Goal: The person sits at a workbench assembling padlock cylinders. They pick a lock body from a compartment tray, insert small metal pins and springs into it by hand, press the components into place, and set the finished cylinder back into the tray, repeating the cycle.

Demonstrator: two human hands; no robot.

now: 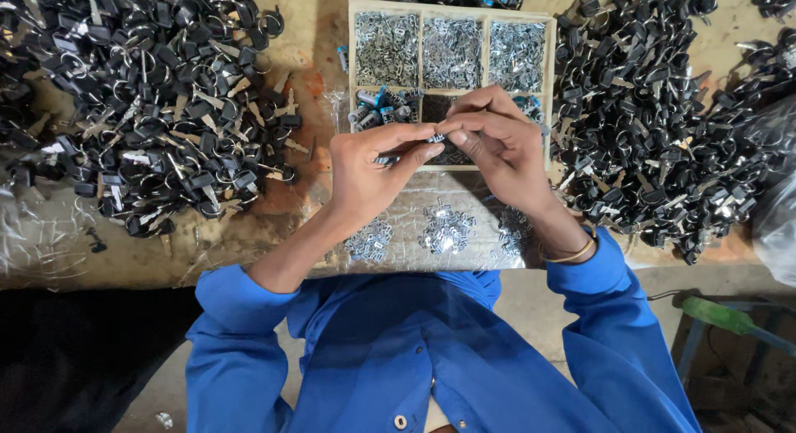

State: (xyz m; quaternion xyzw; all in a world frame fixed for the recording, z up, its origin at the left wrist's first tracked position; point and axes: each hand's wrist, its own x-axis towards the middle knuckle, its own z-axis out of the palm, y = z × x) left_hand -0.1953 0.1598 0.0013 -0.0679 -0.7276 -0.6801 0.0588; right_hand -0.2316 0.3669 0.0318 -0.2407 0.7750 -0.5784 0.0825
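Two hands, left hand (369, 172) and right hand (497, 147), are closed by the fingertips on a small metal part (435, 138), held above the wooden compartment tray (452, 9) at the bench's far edge.

Black key heads (157, 93), silver metal parts (448, 48), blue sleeves (240, 317), gold bangle (572, 255), tan tray (352, 60).

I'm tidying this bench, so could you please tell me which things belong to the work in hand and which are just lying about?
In use: left hand, right hand, small metal part, wooden compartment tray, small metal clusters.
Lying about: black key heaps, green-handled tool.
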